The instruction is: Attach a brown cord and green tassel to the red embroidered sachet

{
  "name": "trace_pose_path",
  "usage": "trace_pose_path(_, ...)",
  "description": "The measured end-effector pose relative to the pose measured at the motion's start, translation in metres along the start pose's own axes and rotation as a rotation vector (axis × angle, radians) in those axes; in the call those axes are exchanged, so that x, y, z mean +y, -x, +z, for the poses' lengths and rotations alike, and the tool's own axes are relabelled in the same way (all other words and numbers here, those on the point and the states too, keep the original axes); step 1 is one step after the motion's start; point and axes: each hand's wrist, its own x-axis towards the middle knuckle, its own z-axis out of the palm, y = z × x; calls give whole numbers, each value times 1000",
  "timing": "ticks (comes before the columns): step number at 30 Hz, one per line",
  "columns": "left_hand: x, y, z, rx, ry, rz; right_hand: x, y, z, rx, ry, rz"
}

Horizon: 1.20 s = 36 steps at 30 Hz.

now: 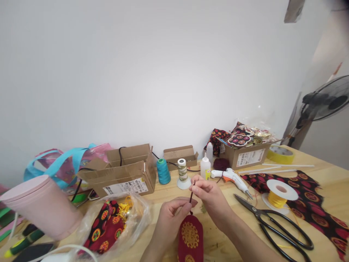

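A dark red fabric piece with gold embroidered medallions (190, 234) hangs below my hands at the table's front. From its top runs a thin dark cord (191, 198). My left hand (173, 218) is closed, thumb and fingers pinching the cord just above the fabric. Higher up, my right hand (211, 200) pinches the cord's upper end between thumb and forefinger. Between the two hands the cord is stretched nearly upright. Black-handled scissors (268, 218) lie open to the right of my right hand.
Behind my hands stand a teal thread cone (163, 171), a patterned thread spool (182, 171), a glue bottle (205, 166) and a glue gun (231, 178). Cardboard boxes (128, 174) line the wall. At right lie a yellow cord spool (280, 193) and patterned cloth (313, 203); a pink bin (40, 207) stands left.
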Motion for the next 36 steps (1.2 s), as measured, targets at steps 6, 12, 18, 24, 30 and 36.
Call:
trace_pose_path(6, -3, 3, 5, -113, 131, -129, 2, -7, -6, 162, -171, -21)
trace_pose_path(12, -9, 2, 4, -145, 343, -235, 4, -8, -5, 189, -320, 21)
trace_pose_path(18, -5, 6, 5, -103, 578, -291, 7, -9, -7, 183, -360, 78)
trace_pose_path(24, -5, 7, 7, -137, 573, -314, 11, -10, -9, 206, -398, 121)
trace_pose_path(30, -6, 5, 7, -105, 441, -338, 15, -11, -8, 228, -427, 148)
trace_pose_path(36, -7, 0, 3, 10, 471, -358, 21, -17, -17, 309, -378, 154)
